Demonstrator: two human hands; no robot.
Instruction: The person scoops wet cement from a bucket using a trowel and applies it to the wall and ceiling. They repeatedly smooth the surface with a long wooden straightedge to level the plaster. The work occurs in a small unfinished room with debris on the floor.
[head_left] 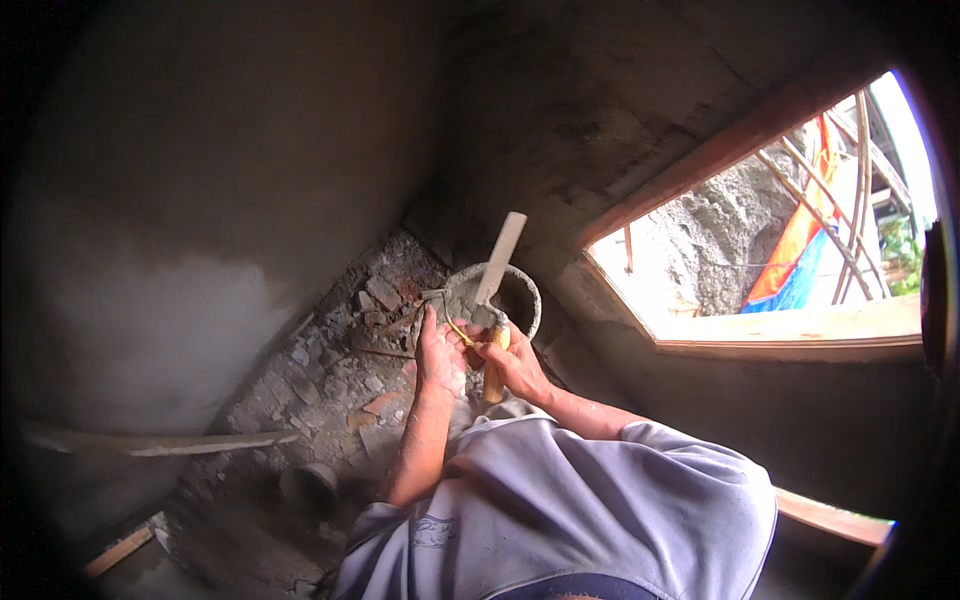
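My right hand (pixel 518 365) is closed around the wooden handle (pixel 494 384) of a trowel, whose long, narrow, pale blade (pixel 502 258) points up and away. My left hand (pixel 442 352) is beside it, palm turned inward and thumb stretched out, with the fingers apart. A thin yellow curved strip (pixel 456 329) runs between the two hands; what it belongs to is unclear. Just beyond them stands a round bucket (pixel 538 312) with a grey-crusted rim. Grey material shows at its left side, partly hidden by the hands and blade.
Broken bricks and rubble (pixel 350 345) cover the ground on the left. A pole (pixel 180 443) lies across the left wall. At right, a framed window opening (pixel 790 330) looks onto rock, poles and an orange-blue sheet. A dark round container (pixel 310 488) stands low left.
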